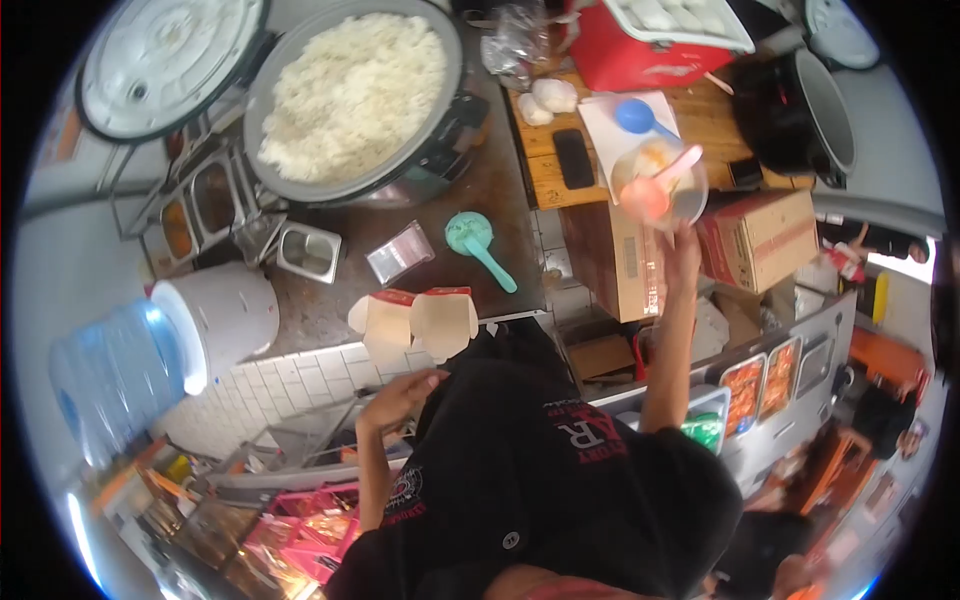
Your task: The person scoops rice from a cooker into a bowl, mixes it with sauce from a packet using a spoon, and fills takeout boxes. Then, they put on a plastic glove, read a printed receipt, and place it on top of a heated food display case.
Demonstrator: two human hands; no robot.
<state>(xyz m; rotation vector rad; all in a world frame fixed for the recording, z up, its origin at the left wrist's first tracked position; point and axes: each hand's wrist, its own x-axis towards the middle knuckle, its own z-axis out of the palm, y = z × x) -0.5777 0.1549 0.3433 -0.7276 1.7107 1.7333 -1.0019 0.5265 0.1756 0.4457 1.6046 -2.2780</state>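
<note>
My right hand [683, 255] reaches out to the wooden table and grips the near edge of a clear plastic bowl [697, 195]. A pink scoop [652, 193] lies across this bowl, and some pale food shows inside. A blue scoop [634, 116] rests just beyond it on a white sheet. My left hand [400, 400] hangs in front of the counter edge, fingers loosely apart, with nothing seen in it. Near it, two open paper food boxes [443, 322] stand at the counter edge. Behind them lie a turquoise scoop [470, 235] and a small packet [400, 253].
A large pot of white rice [355, 95] stands on the counter, its lid [170, 65] to the left. Steel containers [308, 250] and a water bottle [115, 360] are at left. A red cooler [650, 50], phone [573, 158], black pot [800, 115] and cardboard boxes [757, 240] are at right.
</note>
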